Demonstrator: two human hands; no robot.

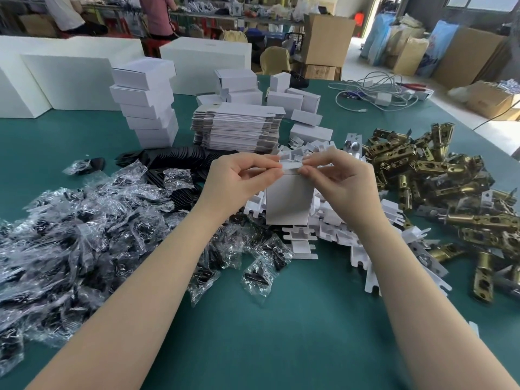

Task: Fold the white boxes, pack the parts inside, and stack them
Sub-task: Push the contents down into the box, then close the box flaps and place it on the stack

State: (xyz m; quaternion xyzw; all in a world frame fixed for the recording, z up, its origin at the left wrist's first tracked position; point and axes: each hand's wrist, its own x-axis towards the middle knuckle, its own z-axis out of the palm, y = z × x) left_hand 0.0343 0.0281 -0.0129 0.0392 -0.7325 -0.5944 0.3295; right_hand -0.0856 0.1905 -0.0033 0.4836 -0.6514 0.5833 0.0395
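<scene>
Far left, stack of finished boxes (146, 105). Centre, white box (289, 199) upright above the table (267, 319); left hand (239, 178) and right hand (334, 178) pinch its top flap, likely to fold it. Right, brass latches (439, 175) within reach.

Surface (281, 333): green covering, wide.
Left side: heap of clear bags (84, 235) with dark parts inside.
Right side: pile of brass latches (439, 187).
Middle: white card inserts (301, 243) scattered, some overlapping the bags.
Behind them: stack of flat box blanks (236, 128); black plates (180, 157) just in front of it.
Far left: tower of folded boxes (146, 102); large white cartons (64, 80) behind.
Far right: white cables (374, 92).
</scene>
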